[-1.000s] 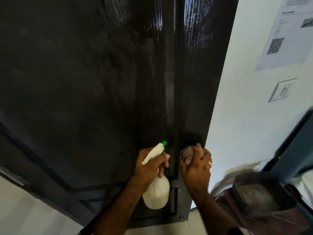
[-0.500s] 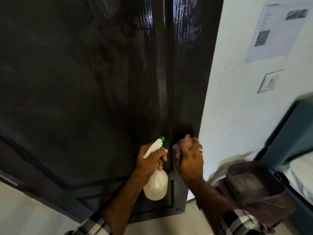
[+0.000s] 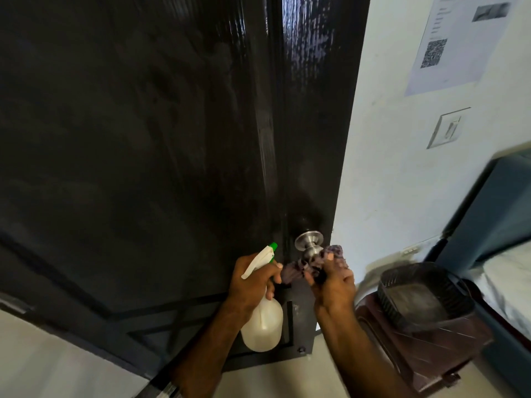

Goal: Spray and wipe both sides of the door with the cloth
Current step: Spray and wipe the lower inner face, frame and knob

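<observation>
The left hand [image 3: 253, 280] grips the neck of a white spray bottle [image 3: 263, 320], fingers curled round it below the green-tipped nozzle, the bottle's body hanging beneath the fist; the right hand [image 3: 333, 285], just beside it, holds a bunched purple cloth [image 3: 293, 271] against the metal door knob [image 3: 309, 245], fingers curled over the fabric; the cloth spreads between the two hands and touches the knob's lower part; the dark glossy door [image 3: 172, 139] stands directly ahead of both hands and rises above them, with shiny streaks along its right edge; right of the right hand a dark basket [image 3: 425, 300] sits on a brown stool [image 3: 425, 349]; above these, on the pale wall [image 3: 388, 139], a wall switch [image 3: 448, 127] and a printed sheet [image 3: 457, 41].
</observation>
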Demonstrator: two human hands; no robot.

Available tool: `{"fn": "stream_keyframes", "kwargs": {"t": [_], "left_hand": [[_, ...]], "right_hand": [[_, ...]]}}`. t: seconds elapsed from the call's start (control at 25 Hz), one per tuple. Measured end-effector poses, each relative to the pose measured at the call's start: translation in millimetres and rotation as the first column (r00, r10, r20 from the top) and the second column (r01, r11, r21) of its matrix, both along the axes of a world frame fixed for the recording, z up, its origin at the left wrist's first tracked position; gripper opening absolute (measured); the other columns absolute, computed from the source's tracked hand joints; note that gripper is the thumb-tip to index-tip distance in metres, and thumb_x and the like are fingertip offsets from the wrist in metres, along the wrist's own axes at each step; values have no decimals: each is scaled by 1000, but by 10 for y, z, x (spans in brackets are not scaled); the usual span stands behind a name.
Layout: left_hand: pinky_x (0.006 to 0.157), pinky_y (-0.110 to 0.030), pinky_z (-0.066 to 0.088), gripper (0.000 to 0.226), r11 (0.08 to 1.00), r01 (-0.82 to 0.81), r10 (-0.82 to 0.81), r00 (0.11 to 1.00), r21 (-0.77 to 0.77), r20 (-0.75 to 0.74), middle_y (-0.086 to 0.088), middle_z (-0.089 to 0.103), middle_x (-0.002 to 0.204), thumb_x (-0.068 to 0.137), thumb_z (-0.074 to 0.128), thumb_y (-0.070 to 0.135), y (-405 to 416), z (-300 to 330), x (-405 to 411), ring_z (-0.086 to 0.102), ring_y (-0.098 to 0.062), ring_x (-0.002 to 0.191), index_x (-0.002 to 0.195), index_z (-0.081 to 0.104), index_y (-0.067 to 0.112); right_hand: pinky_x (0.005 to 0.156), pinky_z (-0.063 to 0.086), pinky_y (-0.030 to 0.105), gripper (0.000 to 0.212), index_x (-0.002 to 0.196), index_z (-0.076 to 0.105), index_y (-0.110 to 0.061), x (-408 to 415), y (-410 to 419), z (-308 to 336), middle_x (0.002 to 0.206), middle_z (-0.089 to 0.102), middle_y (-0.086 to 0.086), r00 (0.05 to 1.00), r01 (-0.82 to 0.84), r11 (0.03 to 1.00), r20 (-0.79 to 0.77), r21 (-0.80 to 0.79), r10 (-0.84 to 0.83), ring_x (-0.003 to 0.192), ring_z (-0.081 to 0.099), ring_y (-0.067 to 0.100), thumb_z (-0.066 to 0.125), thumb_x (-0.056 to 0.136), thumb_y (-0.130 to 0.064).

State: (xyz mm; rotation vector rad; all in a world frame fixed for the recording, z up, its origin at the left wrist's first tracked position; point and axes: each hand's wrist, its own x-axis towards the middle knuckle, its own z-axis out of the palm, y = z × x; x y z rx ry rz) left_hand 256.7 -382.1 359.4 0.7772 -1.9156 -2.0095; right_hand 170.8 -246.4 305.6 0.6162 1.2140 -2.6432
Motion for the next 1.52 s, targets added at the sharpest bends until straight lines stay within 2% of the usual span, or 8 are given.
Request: {"fn": "stream_keyframes", "kwargs": {"t": [0.2, 0.36, 0.64, 0.84, 1.0, 1.24, 1.4, 1.52], "left_hand": [[42, -22, 47, 9, 984, -178, 178, 984, -27, -18, -7, 60, 64, 95, 71, 5, 35, 41, -105, 52, -8, 42, 102, 64, 8], [44, -24, 49, 8, 963, -251, 251, 968, -101, -14, -9, 66, 68, 95, 74, 15, -13, 46, -171, 56, -9, 45, 97, 70, 9], [43, -23, 48, 14, 973, -224, 219, 972, -61, -82, -13, 69, 70, 96, 71, 8, -212, 40, -43, 58, -11, 45, 107, 71, -2], [43, -23, 49, 25, 983, -180, 178, 983, -35, -54, -12, 70, 73, 94, 76, 13, -310, -27, -5, 57, -12, 45, 114, 66, 0], [45, -26, 50, 26, 986, -164, 163, 986, -33, -41, -10, 70, 72, 96, 74, 13, -329, -140, -31, 56, -15, 45, 114, 67, -4], [45, -25, 50, 20, 988, -157, 157, 987, -13, -22, -14, 69, 74, 97, 71, 9, -294, -173, 20, 54, -15, 45, 112, 68, -3], [45, -24, 49, 26, 987, -161, 162, 986, 23, -29, -11, 69, 73, 95, 74, 10, -353, -127, 31, 54, -14, 45, 119, 65, 2], [45, -25, 49, 32, 986, -166, 167, 986, 29, -31, -9, 69, 73, 94, 76, 13, -430, -120, 36, 55, -14, 46, 121, 62, 2]], "right_hand": [[84, 63, 27, 49, 108, 64, -40, 95, 211, 109, 116, 68, -7, 840, 121, 634, -419, 764, 345, 104, 70, 13, 87, 83, -5], [94, 41, 1, 59, 137, 59, -34, 52, 51, 343, 145, 47, -5, 658, 256, 467, -506, 846, 557, 116, 55, 3, 89, 87, -24], [107, 56, 35, 62, 152, 49, -16, -216, -287, 756, 156, 46, 7, 356, 437, 519, -672, 734, 649, 135, 57, 22, 76, 97, -28], [101, 50, 47, 59, 150, 59, -20, -499, -270, 280, 142, 56, 15, 251, 726, 48, -330, 686, 910, 121, 60, 37, 70, 97, -42], [121, 26, 63, 49, 124, 78, -23, -405, -44, -182, 134, 69, 8, 360, 714, -417, 216, 563, 908, 140, 52, 43, 85, 80, -43], [106, 30, 50, 42, 128, 68, -19, -399, -208, 712, 121, 67, 8, 316, 796, 114, -569, 595, 759, 117, 59, 34, 68, 95, -44], [102, 35, 52, 49, 131, 68, -20, -489, -335, 503, 124, 66, 11, 366, 805, -23, -466, 593, 805, 118, 55, 37, 72, 92, -49], [110, 27, 57, 65, 126, 73, -29, -447, -174, 4, 123, 72, 5, 400, 712, -280, -43, 643, 916, 124, 59, 38, 93, 68, -46]]}}
